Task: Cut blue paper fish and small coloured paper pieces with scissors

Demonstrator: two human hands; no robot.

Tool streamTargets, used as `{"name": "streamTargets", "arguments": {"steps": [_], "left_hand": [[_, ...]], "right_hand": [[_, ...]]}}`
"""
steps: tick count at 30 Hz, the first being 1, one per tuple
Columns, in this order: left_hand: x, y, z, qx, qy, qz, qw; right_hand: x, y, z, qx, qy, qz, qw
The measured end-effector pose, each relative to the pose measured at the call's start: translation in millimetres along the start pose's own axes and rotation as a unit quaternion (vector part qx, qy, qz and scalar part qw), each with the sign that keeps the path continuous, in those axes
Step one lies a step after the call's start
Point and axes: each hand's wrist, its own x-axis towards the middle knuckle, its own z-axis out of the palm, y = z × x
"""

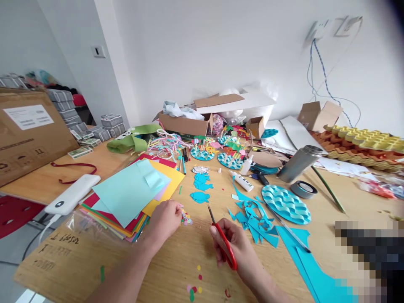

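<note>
My right hand [232, 242] grips a pair of scissors [227, 240] with red handles. The blades look closed and point away from me, toward the blue paper fish [199, 197]. More blue fish cutouts [203, 182] lie in a column just beyond. My left hand [166, 219] rests on the table with its fingers curled closed, beside a small heap of coloured paper dots [187, 217]; what the fingers hold, if anything, is hidden. To the right of the scissors lies a pile of blue paper scraps [255, 221].
Coloured paper sheets [126, 193] are stacked at left, near a white power bank [73, 193]. At right are a wavy blue disc [285, 204], a roll of tape [303, 189], a metal flask [299, 164] and a glue bottle [242, 181]. Egg trays [362, 143] stand farther back.
</note>
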Motion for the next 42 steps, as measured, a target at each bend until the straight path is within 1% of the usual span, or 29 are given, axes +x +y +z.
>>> {"name": "streamTargets", "arguments": {"steps": [3,11,13,16,18,20,22,23,25,32,37,42], "left_hand": [[0.8,-0.3,0.4,-0.007,-0.009,0.007,1.000],[3.8,-5.5,2.2,-0.043,-0.010,0.017,0.999],[4.4,-5.4,4.6,-0.070,-0.025,0.022,0.997],[1.9,-0.9,11.4,-0.122,-0.068,0.030,0.990],[-2.4,4.7,17.0,-0.178,-0.103,0.036,0.978],[-7.7,10.7,22.2,-0.282,-0.148,0.038,0.947],[-12.3,15.6,26.3,-0.346,-0.172,0.042,0.921],[-14.0,17.5,27.9,-0.361,-0.176,0.044,0.915],[-16.2,20.0,30.6,-0.372,-0.179,0.044,0.910],[-18.4,22.9,36.7,-0.362,-0.188,0.044,0.912],[-20.2,23.3,34.7,-0.383,-0.189,0.053,0.903],[-22.9,26.7,32.5,-0.385,-0.185,0.043,0.903]], "right_hand": [[-0.2,-0.5,-0.1,0.004,-0.001,-0.004,1.000],[-2.1,-3.0,-0.9,-0.011,-0.007,-0.002,1.000],[-1.5,-1.7,-0.7,-0.008,-0.006,0.000,1.000],[-0.9,-1.4,0.0,0.005,0.010,-0.003,1.000],[-0.8,-2.9,0.3,0.025,0.017,-0.023,0.999],[-0.9,-5.1,0.3,0.042,0.025,-0.051,0.998],[-1.0,-7.1,0.1,0.048,0.034,-0.070,0.996],[-1.0,-7.8,0.0,0.050,0.038,-0.073,0.995],[-1.1,-8.9,0.2,0.054,0.038,-0.069,0.995],[-3.4,-13.5,2.5,0.046,0.042,-0.057,0.996],[-2.6,-12.1,2.0,0.039,0.045,-0.061,0.996],[-0.1,-6.5,1.7,0.036,0.044,-0.069,0.996]]}}
